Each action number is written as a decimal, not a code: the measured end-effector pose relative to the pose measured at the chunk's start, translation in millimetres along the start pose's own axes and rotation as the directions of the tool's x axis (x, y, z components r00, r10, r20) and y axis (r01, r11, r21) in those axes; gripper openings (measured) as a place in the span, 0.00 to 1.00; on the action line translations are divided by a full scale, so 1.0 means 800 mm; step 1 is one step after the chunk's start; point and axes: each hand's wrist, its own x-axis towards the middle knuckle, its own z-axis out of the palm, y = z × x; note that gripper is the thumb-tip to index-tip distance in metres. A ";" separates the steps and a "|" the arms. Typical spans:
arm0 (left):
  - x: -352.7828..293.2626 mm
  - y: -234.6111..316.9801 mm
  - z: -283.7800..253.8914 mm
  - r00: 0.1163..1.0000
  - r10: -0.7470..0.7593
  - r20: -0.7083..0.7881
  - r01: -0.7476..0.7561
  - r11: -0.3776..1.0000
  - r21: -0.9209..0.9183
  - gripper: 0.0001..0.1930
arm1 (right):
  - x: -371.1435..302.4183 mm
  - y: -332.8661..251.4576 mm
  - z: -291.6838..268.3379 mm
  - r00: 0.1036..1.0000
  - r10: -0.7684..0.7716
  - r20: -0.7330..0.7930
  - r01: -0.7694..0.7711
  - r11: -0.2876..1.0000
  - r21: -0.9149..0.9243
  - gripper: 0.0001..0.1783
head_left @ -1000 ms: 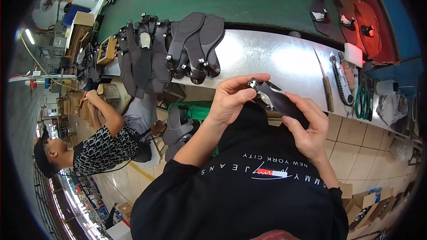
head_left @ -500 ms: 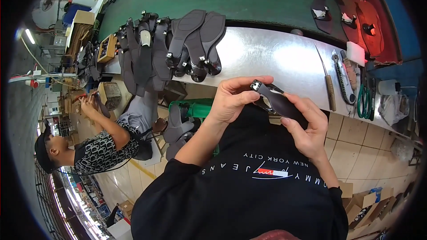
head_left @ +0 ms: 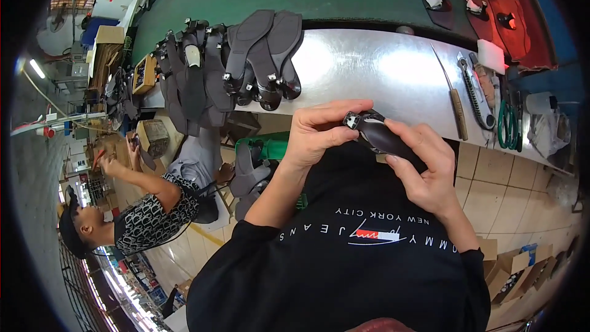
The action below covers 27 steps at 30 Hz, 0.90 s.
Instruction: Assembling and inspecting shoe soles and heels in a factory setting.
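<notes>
In front of my chest I hold a glossy black shoe sole with a heel [head_left: 381, 137]. My left hand [head_left: 319, 132] pinches its small squarish end, which has a pale tip, between thumb and fingers. The fingers and thumb of my right hand [head_left: 427, 163] close round the other end, hiding part of it. Beyond my left hand, several dark grey soles with black heels [head_left: 258, 55] lie overlapping along the metal bench top [head_left: 350, 61].
An awl [head_left: 456, 101], a utility knife [head_left: 476, 95] and green-handled scissors [head_left: 507, 124] lie at the bench's right. More soles fill a green crate [head_left: 270, 147] below. A co-worker [head_left: 147, 209] sits at left. Open cardboard boxes [head_left: 516, 270] stand on the floor at right.
The sole has turned slightly in my hands, and my right fingers have shifted along it toward my left hand. The co-worker's hands have moved apart.
</notes>
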 end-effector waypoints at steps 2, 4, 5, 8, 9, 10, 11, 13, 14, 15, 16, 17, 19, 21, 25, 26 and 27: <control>0.002 -0.005 -0.002 0.996 0.072 0.043 -0.073 0.997 0.020 0.20 | 0.002 0.000 0.000 1.000 -0.025 0.001 0.025 1.000 -0.011 0.26; 0.002 -0.007 -0.004 0.986 0.142 0.088 -0.146 0.989 0.036 0.21 | 0.004 -0.001 0.000 0.999 -0.049 0.001 0.049 0.999 -0.022 0.26; 0.001 -0.008 -0.005 0.983 0.148 0.104 -0.155 0.986 0.059 0.20 | 0.004 -0.001 0.001 0.998 -0.060 -0.003 0.060 0.997 -0.038 0.25; -0.003 -0.003 -0.004 0.988 0.090 0.124 -0.097 0.994 0.050 0.20 | 0.005 0.000 0.001 0.997 -0.075 -0.010 0.074 0.993 -0.091 0.25; -0.003 -0.002 -0.004 0.992 0.032 0.126 -0.035 0.999 0.020 0.19 | 0.005 0.000 0.001 0.996 -0.086 -0.008 0.085 0.988 -0.128 0.24; -0.003 -0.003 -0.003 0.992 0.028 0.127 -0.030 0.999 0.021 0.19 | 0.005 0.001 0.002 0.997 -0.083 -0.010 0.081 0.989 -0.126 0.24; -0.002 -0.004 -0.003 0.988 0.067 0.141 -0.074 0.996 0.045 0.19 | 0.005 0.002 0.002 0.995 -0.100 -0.014 0.097 0.987 -0.130 0.24; -0.002 -0.005 -0.002 0.982 0.103 0.159 -0.115 0.991 0.067 0.19 | 0.005 0.005 0.004 0.993 -0.113 -0.020 0.109 0.985 -0.135 0.24; -0.001 -0.004 -0.001 0.979 0.102 0.174 -0.119 0.989 0.091 0.19 | 0.004 0.006 0.004 0.993 -0.113 -0.021 0.109 0.984 -0.143 0.24; 0.000 -0.002 -0.001 0.977 0.101 0.189 -0.125 0.985 0.116 0.20 | 0.004 0.006 0.004 0.993 -0.114 -0.023 0.109 0.982 -0.151 0.24; 0.000 -0.001 -0.001 0.977 0.098 0.190 -0.122 0.986 0.115 0.20 | 0.004 0.006 0.004 0.994 -0.111 -0.024 0.106 0.983 -0.151 0.24; 0.000 0.000 0.000 0.972 0.101 0.211 -0.127 0.985 0.113 0.20 | 0.005 0.005 0.003 0.993 -0.115 -0.013 0.111 0.980 -0.167 0.24; 0.000 0.002 0.000 0.967 0.101 0.233 -0.130 0.985 0.109 0.20 | 0.005 0.005 0.003 0.993 -0.115 -0.003 0.113 0.976 -0.184 0.24; -0.001 0.003 0.001 0.960 0.100 0.260 -0.155 0.967 0.201 0.20 | 0.005 0.005 0.003 0.991 -0.134 0.023 0.135 0.961 -0.242 0.24; -0.005 0.001 0.004 0.970 0.064 0.235 -0.139 0.939 0.316 0.20 | 0.006 0.008 0.004 0.993 -0.094 0.069 0.107 0.968 -0.229 0.23; -0.008 -0.002 0.008 0.985 0.019 0.169 -0.067 0.958 0.280 0.20 | 0.006 0.012 0.005 0.997 -0.045 0.056 0.054 0.982 -0.179 0.23; -0.010 -0.005 0.011 0.994 -0.029 0.104 0.003 0.971 0.239 0.20 | 0.005 0.015 0.007 0.999 0.005 0.046 0.000 0.992 -0.127 0.22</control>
